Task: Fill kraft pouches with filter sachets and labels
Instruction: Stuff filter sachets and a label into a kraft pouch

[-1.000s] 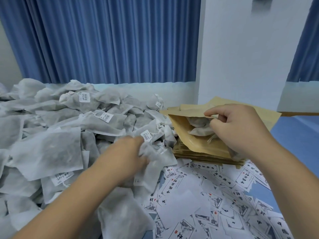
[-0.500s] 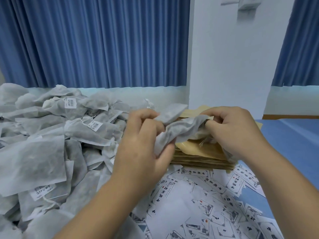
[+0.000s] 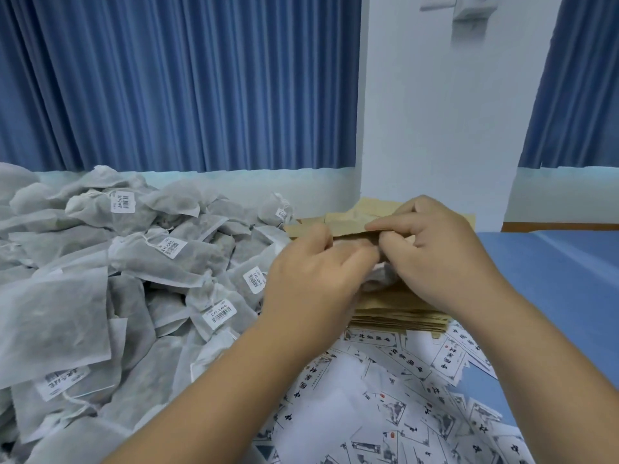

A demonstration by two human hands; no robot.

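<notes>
Sachet [image 3: 380, 280] mostly hidden behind left hand [image 3: 311, 283]; pouch [image 3: 345, 221] mouth apparently covered.

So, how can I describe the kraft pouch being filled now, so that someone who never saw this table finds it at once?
Before the white pillar, a stack of flat kraft pouches lies beside the heap of filter sachets. It is the top pouch: only its mouth is open, the right hand pinching its rim, the left hand gripping a filter sachet there.
</notes>
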